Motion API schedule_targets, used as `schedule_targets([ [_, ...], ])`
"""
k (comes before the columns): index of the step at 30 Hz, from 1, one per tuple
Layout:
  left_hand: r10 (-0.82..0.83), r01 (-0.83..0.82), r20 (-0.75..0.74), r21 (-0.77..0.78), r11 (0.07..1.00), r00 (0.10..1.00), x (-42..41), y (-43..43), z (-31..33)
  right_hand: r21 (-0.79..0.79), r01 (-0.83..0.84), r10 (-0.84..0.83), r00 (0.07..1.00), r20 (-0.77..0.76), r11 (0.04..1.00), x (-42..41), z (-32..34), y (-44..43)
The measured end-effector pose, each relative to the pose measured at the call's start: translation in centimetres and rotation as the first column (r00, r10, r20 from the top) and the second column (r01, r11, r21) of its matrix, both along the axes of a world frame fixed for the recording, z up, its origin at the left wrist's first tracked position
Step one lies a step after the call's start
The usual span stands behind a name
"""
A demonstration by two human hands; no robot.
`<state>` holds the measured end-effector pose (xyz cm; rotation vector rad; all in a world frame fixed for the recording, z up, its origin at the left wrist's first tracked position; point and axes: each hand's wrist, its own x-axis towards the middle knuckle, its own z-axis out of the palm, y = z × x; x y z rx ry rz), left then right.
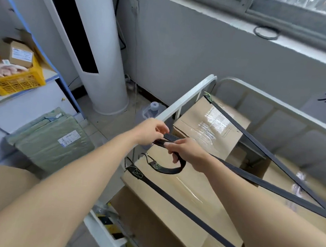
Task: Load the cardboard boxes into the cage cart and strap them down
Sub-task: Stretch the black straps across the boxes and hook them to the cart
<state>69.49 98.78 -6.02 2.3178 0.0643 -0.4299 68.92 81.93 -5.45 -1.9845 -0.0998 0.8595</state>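
Cart [181,107], white railed cage: holds taped cardboard boxes [171,195] packed close, one at the far-left corner, one at the near-left, more along the right side. Far strap [256,141], black: fixed at the far-left corner, running over the boxes to the right. Near strap [182,204]: fixed at the left rail, crossing the near-left box toward the near edge. Held strap [256,179]: stretched from the right side toward the left rail. Left hand [150,134]: pinching the held strap's end just inside the left rail. Right hand [188,153]: clenched round the same strap just beside the left, a slack loop hanging under it. Crate [20,84], yellow, on a shelf [51,73] left of the cart: holds a small labelled carton [22,54] and a pale bag [6,69]. Floor between shelf and left rail: green packs [51,140], bottle [152,109], white column [106,62].
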Motion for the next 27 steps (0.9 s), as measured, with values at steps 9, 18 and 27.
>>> schedule_targets([
  [9,-0.372,0.382,-0.185,0.021,0.924,0.91,-2.9,-9.9,4.7,-0.305,-0.107,0.157,0.977,0.144,0.946,-3.3,4.7,-8.9],
  [18,-0.398,0.432,-0.247,0.103,0.896,0.884,-5.4,-20.2,4.9,-0.081,0.505,-0.498,0.862,0.092,0.859,-8.6,4.5,-19.4],
  [27,-0.441,0.457,-0.188,0.048,0.888,0.877,-6.4,-24.0,6.1,0.08,0.806,-0.583,0.488,-0.649,0.586,-11.3,2.8,-21.3],
])
